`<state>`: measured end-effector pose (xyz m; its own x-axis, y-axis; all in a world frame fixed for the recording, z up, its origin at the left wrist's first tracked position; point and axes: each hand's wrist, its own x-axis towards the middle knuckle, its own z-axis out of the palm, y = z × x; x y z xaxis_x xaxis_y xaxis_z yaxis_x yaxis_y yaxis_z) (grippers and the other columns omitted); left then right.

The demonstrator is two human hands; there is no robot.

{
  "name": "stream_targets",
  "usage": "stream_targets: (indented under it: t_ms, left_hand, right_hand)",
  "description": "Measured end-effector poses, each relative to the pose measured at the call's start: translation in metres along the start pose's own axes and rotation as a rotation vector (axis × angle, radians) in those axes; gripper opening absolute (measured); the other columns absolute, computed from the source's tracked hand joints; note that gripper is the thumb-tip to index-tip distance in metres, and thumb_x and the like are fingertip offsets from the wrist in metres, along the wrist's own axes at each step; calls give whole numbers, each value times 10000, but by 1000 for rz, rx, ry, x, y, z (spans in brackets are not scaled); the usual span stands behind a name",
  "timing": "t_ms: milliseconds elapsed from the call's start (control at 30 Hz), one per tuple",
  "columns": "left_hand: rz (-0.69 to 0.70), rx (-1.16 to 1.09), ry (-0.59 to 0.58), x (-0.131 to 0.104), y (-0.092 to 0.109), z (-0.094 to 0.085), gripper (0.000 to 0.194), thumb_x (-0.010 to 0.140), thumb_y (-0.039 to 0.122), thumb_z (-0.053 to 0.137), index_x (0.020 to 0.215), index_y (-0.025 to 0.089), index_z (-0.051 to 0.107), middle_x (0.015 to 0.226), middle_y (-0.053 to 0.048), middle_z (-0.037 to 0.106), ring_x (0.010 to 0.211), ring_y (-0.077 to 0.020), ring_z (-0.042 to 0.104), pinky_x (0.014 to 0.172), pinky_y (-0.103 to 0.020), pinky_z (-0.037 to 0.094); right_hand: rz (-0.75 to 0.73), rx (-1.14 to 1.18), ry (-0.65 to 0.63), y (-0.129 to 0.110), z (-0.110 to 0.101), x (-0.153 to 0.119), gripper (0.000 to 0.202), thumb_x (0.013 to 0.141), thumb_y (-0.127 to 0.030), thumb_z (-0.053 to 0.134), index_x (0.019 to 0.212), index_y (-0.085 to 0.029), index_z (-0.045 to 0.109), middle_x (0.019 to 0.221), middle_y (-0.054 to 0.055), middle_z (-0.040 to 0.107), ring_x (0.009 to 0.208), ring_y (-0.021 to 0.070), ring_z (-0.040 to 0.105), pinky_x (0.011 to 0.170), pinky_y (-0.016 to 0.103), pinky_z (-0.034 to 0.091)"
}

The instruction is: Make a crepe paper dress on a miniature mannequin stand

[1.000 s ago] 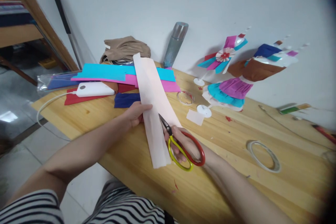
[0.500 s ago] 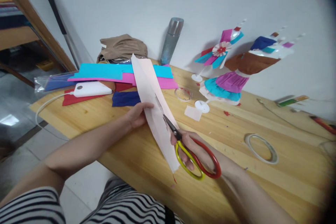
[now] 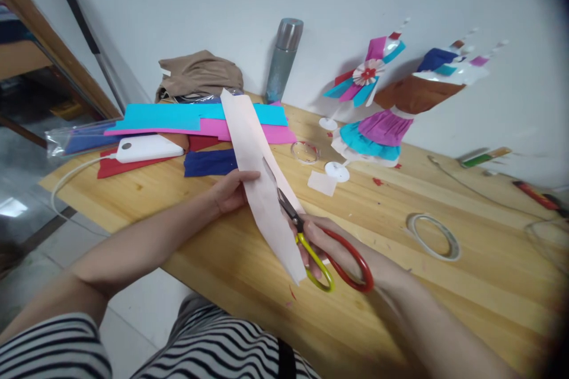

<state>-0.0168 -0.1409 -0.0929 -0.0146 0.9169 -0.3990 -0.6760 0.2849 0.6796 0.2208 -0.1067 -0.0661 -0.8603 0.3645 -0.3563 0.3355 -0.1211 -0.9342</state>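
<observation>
Head view: has left hand point(image 3: 233, 190) clamped on a pale pink strip point(image 3: 263, 195) at the center of the frame, thumb on top. Has right hand point(image 3: 320, 240), just right of center, wrapped around the handles of red-and-yellow scissors point(image 3: 296, 222), with dark blades at the strip, pointing toward the upper left. Shows the strip slanting from upper center to lower center, its far end lying across turquoise strips point(image 3: 162, 117) and magenta strips point(image 3: 275, 134). Shows a navy strip point(image 3: 208, 163) just left of it, a white device point(image 3: 149, 148) at left, a gray bottle point(image 3: 282, 65) at upper center, a skirted figure point(image 3: 384, 133) at upper right, and a tape ring point(image 3: 450, 244) on the wooden table point(image 3: 240, 266) at right.
</observation>
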Motion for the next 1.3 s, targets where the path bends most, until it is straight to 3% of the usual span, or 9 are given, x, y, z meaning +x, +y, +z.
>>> stream_targets:
  t_ms: [200, 433, 633, 900, 1000, 1133, 1300]
  left_hand:
    - [9, -18, -33, 5, -5, -7, 314, 745, 158, 655, 1045, 72, 695, 1007, -137, 757, 895, -262, 714, 938, -421, 536]
    - [23, -23, -114, 9, -8, -13, 298, 726, 208, 707, 998, 89, 711, 954, -123, 765, 892, -283, 706, 913, -419, 523]
    - [51, -14, -198, 11, -12, -18, 277, 737, 254, 722, 992, 147, 725, 981, -108, 767, 938, -306, 693, 925, -430, 508]
    - [47, -29, -179, 9, -10, -16, 332, 688, 260, 750, 982, 110, 713, 965, -122, 757, 888, -281, 676, 922, -428, 495]
    - [45, -25, -185, 7, -9, -14, 307, 719, 251, 720, 990, 107, 705, 962, -124, 758, 892, -278, 676, 943, -432, 485]
    - [41, -26, -168, 5, -10, -13, 316, 723, 250, 718, 1004, 106, 706, 954, -114, 758, 887, -270, 678, 936, -434, 495]
    - [26, 7, -181, 6, -11, -13, 315, 705, 287, 723, 980, 134, 722, 970, -121, 766, 888, -281, 687, 926, -431, 499]
  right_hand:
    - [-147, -206, -3, -14, 3, 12, 572, 995, -627, 311, 737, -178, 555, 541, 11, 557, 558, 131, 549, 606, 267, 447]
    - [-102, -13, 18, -8, 10, 25, 556, 954, -699, 327, 789, -201, 509, 502, -26, 559, 390, 114, 497, 402, 231, 362]
    - [-24, -40, 119, -9, 17, 32, 701, 887, -801, 295, 644, -187, 530, 400, -14, 509, 326, 100, 468, 363, 216, 348]
    - [55, -39, 253, -8, 23, 33, 676, 730, -897, 446, 680, -223, 440, 446, -73, 444, 271, 78, 391, 268, 200, 270]
    - [9, -44, 188, -10, 21, 29, 668, 780, -874, 407, 689, -215, 454, 483, -53, 479, 312, 89, 441, 300, 209, 320]
    - [-137, -28, 62, -13, 16, 25, 604, 939, -717, 342, 693, -189, 505, 499, -8, 547, 420, 105, 530, 442, 222, 414]
    - [-98, 74, 10, -7, 7, 33, 615, 967, -676, 320, 713, -174, 567, 508, 1, 572, 431, 112, 541, 425, 221, 391]
